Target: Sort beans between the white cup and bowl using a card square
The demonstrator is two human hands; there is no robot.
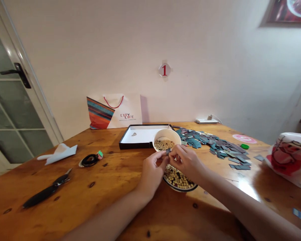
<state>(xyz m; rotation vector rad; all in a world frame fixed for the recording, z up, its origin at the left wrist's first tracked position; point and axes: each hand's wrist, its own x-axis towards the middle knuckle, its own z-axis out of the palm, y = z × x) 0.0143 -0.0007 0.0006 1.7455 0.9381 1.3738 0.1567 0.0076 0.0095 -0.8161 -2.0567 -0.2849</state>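
Centrally in the frame, a small, flat, dark-grey piece (168, 151) is pinched between fingertips of the left hand (150, 169) and right hand (189, 161). Just behind: white tub (168, 134), pale beans inside. Under the hands: dark-rimmed bowl (181, 189), pale and dark beans mixed. Wooden tabletop (122, 177) stretches leftward to a folding knife (43, 195); a pile of flat pieces (223, 147) bounds centre right; the wall (110, 60) backs the far edge.
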